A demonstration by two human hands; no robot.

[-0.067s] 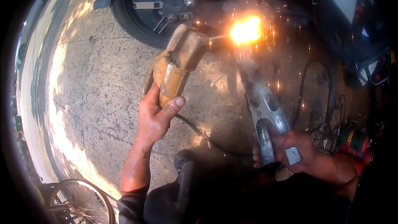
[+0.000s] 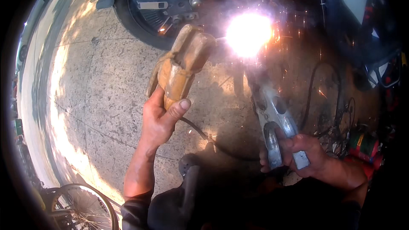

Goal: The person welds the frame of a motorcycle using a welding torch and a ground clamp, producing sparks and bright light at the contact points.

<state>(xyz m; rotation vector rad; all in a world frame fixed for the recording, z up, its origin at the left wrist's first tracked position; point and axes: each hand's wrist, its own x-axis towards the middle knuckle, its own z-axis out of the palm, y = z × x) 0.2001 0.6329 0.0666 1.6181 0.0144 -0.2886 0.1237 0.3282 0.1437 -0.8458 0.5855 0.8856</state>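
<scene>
My left hand (image 2: 159,121) is closed around a worn, yellow-brown electrode holder (image 2: 179,70). From its far end a thin welding rod (image 2: 220,38) runs right into a dazzling white-violet arc (image 2: 249,35). The glare hides the rod's tip and whatever it touches. Lower right, my right hand (image 2: 313,153) grips the two handles of a silver ground clamp (image 2: 277,108). The clamp slants up toward the arc, its jaws lost in smoke and glare. Orange sparks scatter to the right of the arc.
A dark-tyred wheel (image 2: 128,21) of a vehicle stands beyond the holder. Dark bodywork (image 2: 358,21) fills the upper right. A black cable (image 2: 194,127) crosses the speckled concrete floor (image 2: 110,85). Red-and-green equipment (image 2: 364,145) sits at right, a spoked bicycle wheel (image 2: 83,208) at lower left.
The arc has swelled and turned from orange-yellow to white-violet, with more haze around it. The sparks have shifted. Both hands stay in place.
</scene>
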